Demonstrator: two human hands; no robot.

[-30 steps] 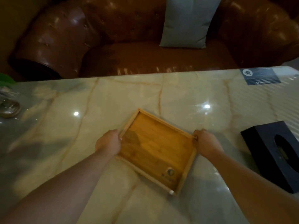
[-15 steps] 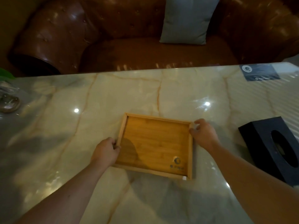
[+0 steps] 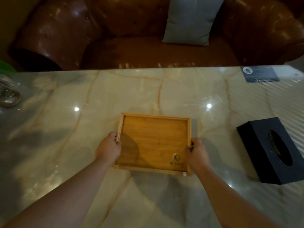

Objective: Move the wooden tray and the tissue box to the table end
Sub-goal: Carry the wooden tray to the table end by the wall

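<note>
Wooden tray (image 3: 154, 142) — rigid, probably light; side rims suit gripping. Left hand (image 3: 108, 148) and right hand (image 3: 196, 153) fingers pinch opposite rims.

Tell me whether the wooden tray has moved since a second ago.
Yes. The wooden tray has turned from skewed to square with the table's far edge.

Wooden tray (image 3: 154, 142) is gripped at both side rims: left hand (image 3: 108, 148) closed on the left rim, right hand (image 3: 196, 153) closed on the right rim. Tray is squared to the marble table (image 3: 164, 89), empty, logo seen near its right front corner. Whether it is lifted or resting cannot be told. Black tissue box (image 3: 271, 150) is set to the right, apart from the tray. Brown leather sofa (image 3: 115, 30) with grey cushion (image 3: 190, 20) is seen beyond the far edge.
</note>
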